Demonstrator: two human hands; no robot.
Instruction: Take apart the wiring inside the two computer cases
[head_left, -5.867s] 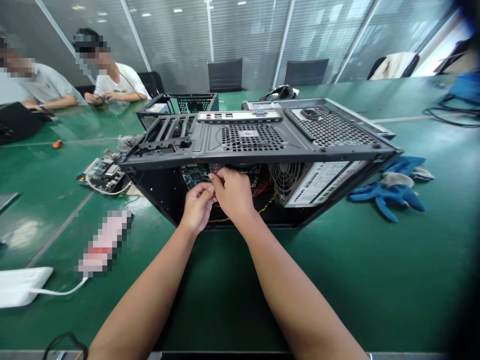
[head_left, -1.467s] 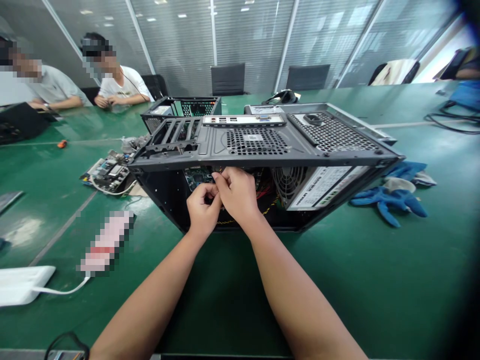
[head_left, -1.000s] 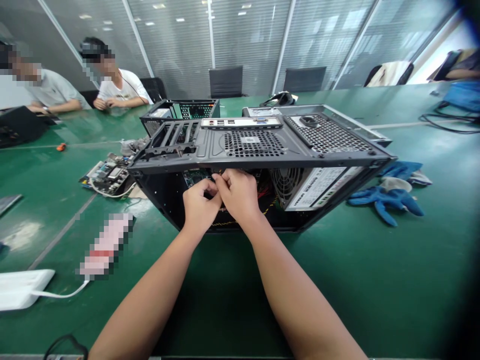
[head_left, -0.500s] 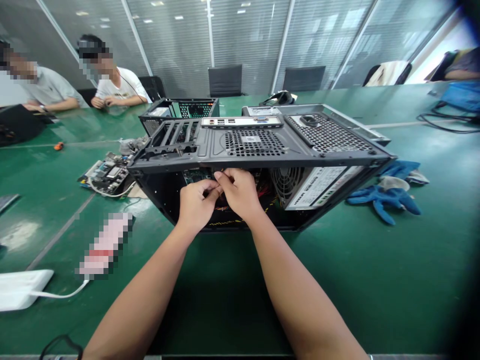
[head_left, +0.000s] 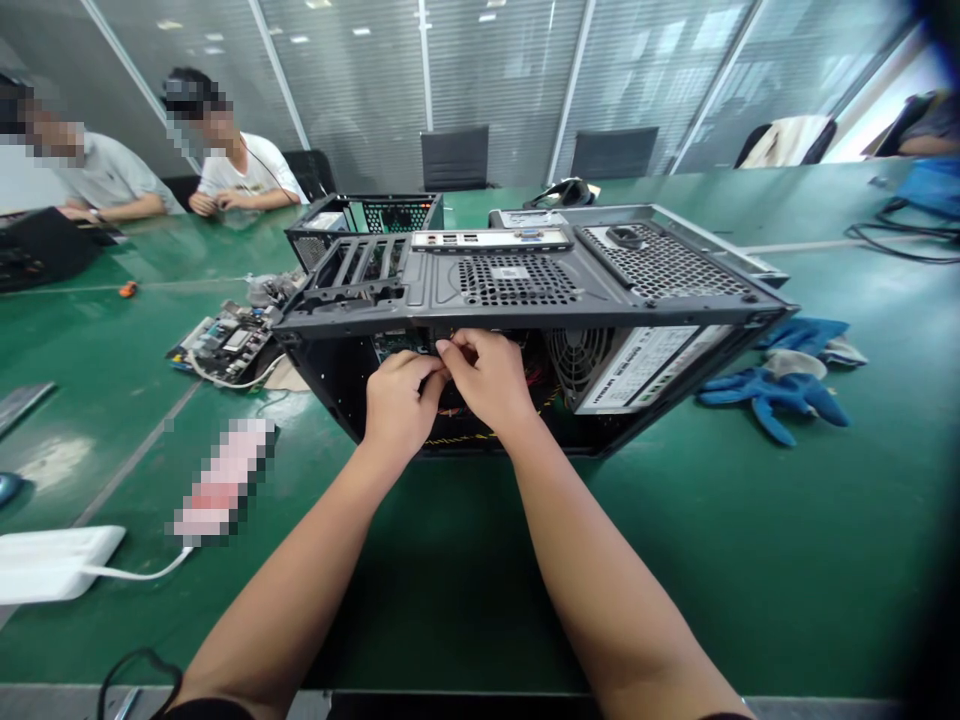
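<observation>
A dark computer case [head_left: 442, 300] lies with its open side toward me and its rear panel facing up. Both my hands reach into the opening, fingertips close together. My left hand [head_left: 401, 405] is closed in a pinch. Beside it my right hand [head_left: 491, 380] is also closed, thumb against the fingers. Whatever the fingertips hold is too small and hidden to make out. Behind them a bit of green circuit board [head_left: 390, 343] shows. To the right inside the case sits the power supply [head_left: 649, 370], with its fan grille and white label.
Left of the case lies a loose motherboard [head_left: 232, 340]. Blue gloves [head_left: 780, 395] lie to the right. A pixelated pink item [head_left: 225, 480] is cabled to a white power bank [head_left: 60, 562]. A second case [head_left: 435, 212] stands behind. Two people sit at the far left.
The view has shifted slightly, so the scene sits a little further right. My hands stay together in the case opening, with the fingers slightly repositioned.
</observation>
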